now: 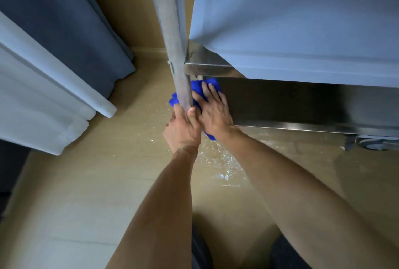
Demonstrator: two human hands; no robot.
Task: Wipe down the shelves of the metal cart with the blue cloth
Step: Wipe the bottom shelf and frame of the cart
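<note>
head view looks down at a metal cart (302, 31), its upper shelf filling the top right and its lower shelf (302, 104) showing dark beneath it. the blue cloth (199, 88) lies bunched at the lower shelf's left front corner, partly behind the cart's upright corner post (177, 52), with a bit of it showing under the wrist at the shelf's front edge. the right hand (212, 113) lies flat on the cloth, fingers straight and spread, pressing it onto the shelf; its grip is apart, not curled round anything. the left hand (183, 128) is just beside it, touching it, with thumb and fingers wrapped round the bottom of the post, so its grip is clamped on the post. a caster wheel (375, 143) shows under the shelf's right end. the wooden floor (108, 182) below the hands carries a shiny, speckled wet-looking patch. at the left edge hang a dark blue curtain (71, 20) and white fabric (32, 96).
</note>
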